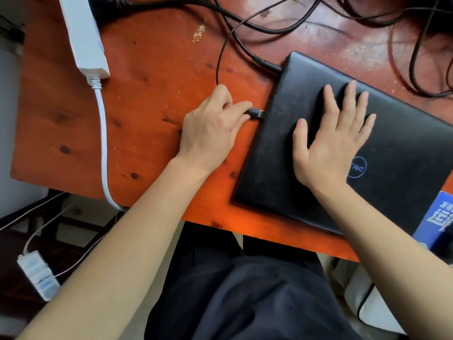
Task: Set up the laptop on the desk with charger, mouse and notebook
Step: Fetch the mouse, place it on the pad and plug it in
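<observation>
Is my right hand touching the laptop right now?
Touching. The head view shows the right hand lying flat, fingers spread, on the closed laptop, while the left hand pinches a plug beside it.

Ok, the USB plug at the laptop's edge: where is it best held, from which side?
Pinch the USB plug by its black body, behind the metal tip, coming from the desk side, as the left hand does: the tip points at the laptop edge.

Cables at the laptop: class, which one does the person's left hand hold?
The thin one ending in the USB plug, pinched by the left hand at the left edge of the laptop. The thicker charger cable meets the far corner, untouched.
</observation>
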